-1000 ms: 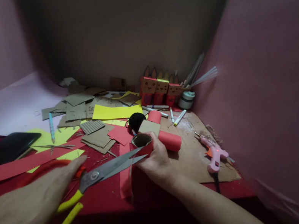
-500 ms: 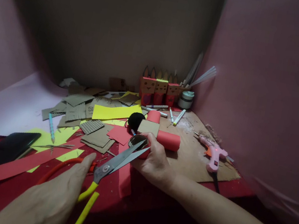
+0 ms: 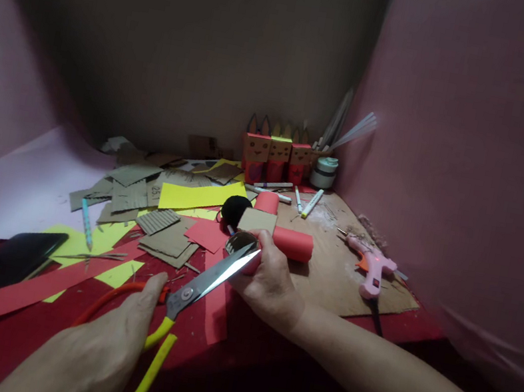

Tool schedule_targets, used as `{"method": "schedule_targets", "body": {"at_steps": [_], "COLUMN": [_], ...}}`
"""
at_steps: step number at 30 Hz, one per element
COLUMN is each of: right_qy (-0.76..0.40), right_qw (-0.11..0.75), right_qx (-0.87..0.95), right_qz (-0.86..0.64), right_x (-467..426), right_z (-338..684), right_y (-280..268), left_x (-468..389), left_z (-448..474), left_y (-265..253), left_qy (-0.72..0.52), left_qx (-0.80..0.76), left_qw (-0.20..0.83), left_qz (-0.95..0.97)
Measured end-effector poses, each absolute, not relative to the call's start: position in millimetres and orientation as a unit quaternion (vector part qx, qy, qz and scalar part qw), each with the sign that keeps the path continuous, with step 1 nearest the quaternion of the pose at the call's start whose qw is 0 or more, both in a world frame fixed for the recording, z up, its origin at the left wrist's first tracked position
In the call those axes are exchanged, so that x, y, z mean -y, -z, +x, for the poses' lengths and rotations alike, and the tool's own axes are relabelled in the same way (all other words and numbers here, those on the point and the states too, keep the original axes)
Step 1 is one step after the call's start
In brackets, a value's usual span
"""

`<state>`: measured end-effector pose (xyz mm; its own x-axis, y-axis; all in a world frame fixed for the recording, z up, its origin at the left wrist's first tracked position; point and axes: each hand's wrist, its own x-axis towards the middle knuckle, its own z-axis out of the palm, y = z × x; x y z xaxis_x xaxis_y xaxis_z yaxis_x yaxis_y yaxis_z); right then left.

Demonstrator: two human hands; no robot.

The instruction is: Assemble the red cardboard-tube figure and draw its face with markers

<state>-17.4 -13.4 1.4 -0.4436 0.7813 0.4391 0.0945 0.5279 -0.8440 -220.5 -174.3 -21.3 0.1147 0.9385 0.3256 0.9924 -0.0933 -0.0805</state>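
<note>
My left hand point(image 3: 98, 346) is closed around the handles of a large pair of scissors point(image 3: 190, 293), one red and one yellow. Their blades point up and right, slightly parted, with the tips at the mouth of a short cardboard tube point(image 3: 239, 245) wrapped in red paper. That tube is gripped by my right hand point(image 3: 275, 293), its dark open end turned toward me. Whether the blades reach inside the tube I cannot tell. Just behind lie more red tubes point(image 3: 292, 245), a square piece of cardboard point(image 3: 258, 222) and a black ball of yarn point(image 3: 236, 210).
Cardboard scraps point(image 3: 167, 239), a yellow strip point(image 3: 201, 195) and a black phone point(image 3: 29, 250) cover the left side. A pink glue gun point(image 3: 372, 263) rests on a cardboard sheet point(image 3: 327, 288) at right. Animal figures point(image 3: 276, 158), markers point(image 3: 312, 203) and a lidded jar point(image 3: 323, 172) stand or lie farther back.
The scissor blades have drawn slightly closer together, and one now catches bright light. Both hands keep their grips; the whole view has shifted a little.
</note>
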Motion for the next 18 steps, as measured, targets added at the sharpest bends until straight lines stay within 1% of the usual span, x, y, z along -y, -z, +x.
{"method": "schedule_targets", "body": {"at_steps": [3, 6, 10, 13, 16, 18], "right_qy": [-0.394, -0.395, -0.395, -0.385, -0.372, -0.361], "right_qw": [0.432, 0.432, 0.439, 0.448, 0.453, 0.461], "right_qx": [0.755, 0.756, 0.751, 0.752, 0.757, 0.758], "right_qz": [-0.297, -0.294, -0.294, -0.292, -0.288, -0.288], "right_x": [14, 14, 13, 12, 12, 11], "right_z": [-18, -18, -19, -19, -19, -19], "right_y": [-1, 0, 1, 2, 3, 3], "left_x": [174, 174, 175, 177, 180, 181], "left_z": [-219, -220, -224, -226, -223, -217], "left_y": [17, 14, 17, 24, 25, 22], "left_qy": [0.053, 0.043, 0.024, 0.037, 0.055, 0.067], "left_qx": [0.618, 0.601, 0.600, 0.599, 0.608, 0.643], "left_qw": [0.206, 0.228, 0.220, 0.203, 0.166, 0.141], "left_qz": [-0.757, -0.765, -0.768, -0.774, -0.774, -0.750]}}
